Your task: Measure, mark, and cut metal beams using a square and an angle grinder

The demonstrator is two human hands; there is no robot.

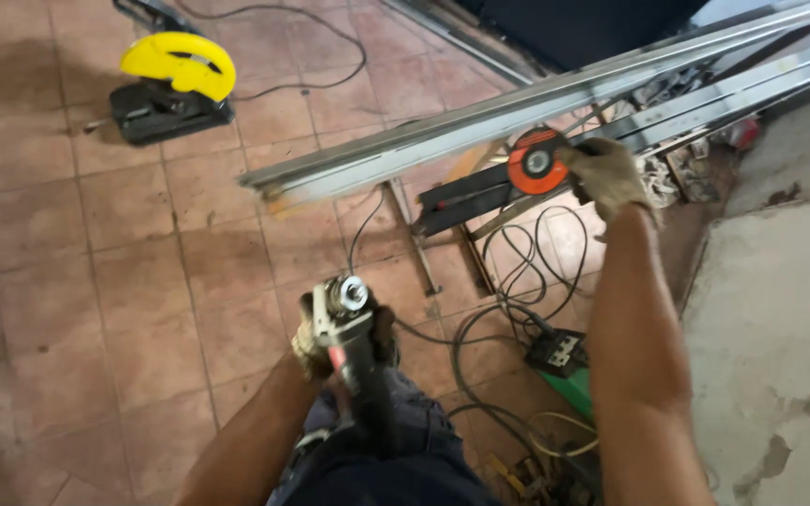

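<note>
The gloved left hand (316,347) clenched an angle grinder (353,347) near the lap, spindle bare and facing up; the gloved right hand (611,173) pinched an orange disc (536,161) far right, against the long metal rails (517,117). Seating it would probably need the disc flat and centred on the spindle. No container showed.

Both hands gloved: left hand (316,349) in a worn, dirty tan work glove, right hand (605,175) in a matching grimy tan glove with dark fingertips. Forearms bare, no sleeves. Dark blue trousers (396,450) near bottom centre.
</note>
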